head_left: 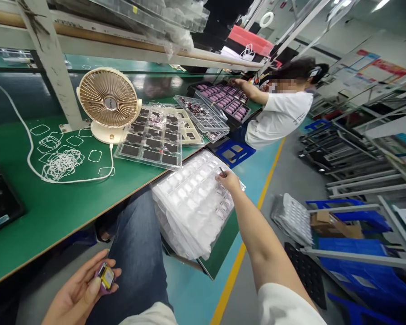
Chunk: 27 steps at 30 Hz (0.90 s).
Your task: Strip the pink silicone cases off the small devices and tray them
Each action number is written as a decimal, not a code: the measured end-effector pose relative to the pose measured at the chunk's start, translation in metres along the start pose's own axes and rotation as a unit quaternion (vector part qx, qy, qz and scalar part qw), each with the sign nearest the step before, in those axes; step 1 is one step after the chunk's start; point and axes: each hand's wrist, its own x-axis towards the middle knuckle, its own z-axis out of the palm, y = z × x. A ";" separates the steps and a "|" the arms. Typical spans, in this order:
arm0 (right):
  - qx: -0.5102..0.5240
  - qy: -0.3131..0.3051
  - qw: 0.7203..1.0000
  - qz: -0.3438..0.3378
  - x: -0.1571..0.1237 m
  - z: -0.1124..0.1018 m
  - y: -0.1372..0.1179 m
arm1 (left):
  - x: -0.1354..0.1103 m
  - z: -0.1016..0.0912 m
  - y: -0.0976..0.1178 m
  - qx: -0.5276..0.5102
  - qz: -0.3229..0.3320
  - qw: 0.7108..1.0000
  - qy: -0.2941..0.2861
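Observation:
My left hand [79, 291] is low in the view, near my lap, with its fingers closed around a small purple and yellow part [106, 276]. My right hand [228, 181] reaches out over a stack of clear plastic trays [189, 207] beside my knee. Its fingertips pinch a small dark piece [222, 171] just above the top tray. The tray pockets near that hand hold several small parts.
A green workbench [54, 212] carries a small beige fan [108, 104], its white cable [30, 149], loose wire loops [59, 162] and trays of dark parts [152, 140]. A co-worker in a white shirt [280, 117] works farther along. Blue crates [355, 253] and racks stand on the right.

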 end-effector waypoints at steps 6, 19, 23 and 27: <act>0.134 0.125 0.981 -0.065 -0.135 -0.011 -0.048 | 0.004 0.002 0.007 -0.016 0.044 0.998 -0.041; 0.465 -0.548 0.691 -0.078 -0.393 0.070 -0.201 | 0.002 -0.028 0.025 -0.032 0.135 0.978 -0.157; 0.475 -0.652 0.591 -0.006 -0.401 0.075 -0.206 | -0.002 -0.048 0.025 -0.076 0.133 0.976 -0.158; 0.481 -0.667 0.570 -0.009 -0.408 0.074 -0.215 | -0.003 -0.057 0.027 -0.092 0.136 0.970 -0.182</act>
